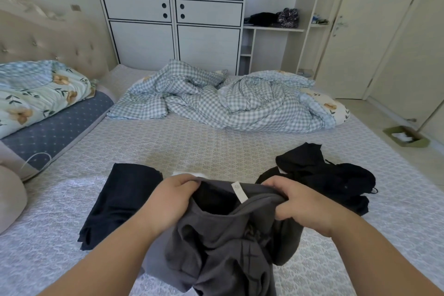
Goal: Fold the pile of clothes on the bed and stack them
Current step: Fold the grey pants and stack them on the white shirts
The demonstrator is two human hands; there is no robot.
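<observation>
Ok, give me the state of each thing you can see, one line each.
Grey garment: unfolded, held up at its opening.
Left hand: gripping the garment's edge.
Right hand: gripping the other edge.
Dark garment: folded flat on the bed.
Black clothes: crumpled, unfolded.
Checked quilt: rumpled.

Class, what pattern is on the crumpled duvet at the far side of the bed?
Blue-and-white gingham check on the duvet, seen in the head view.

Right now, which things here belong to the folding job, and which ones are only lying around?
Part of the job:
- grey garment, gripped by left hand and right hand
- folded dark garment
- black clothes pile

Only lying about:
- checked duvet
- floral quilt
- green tray on the floor
</observation>
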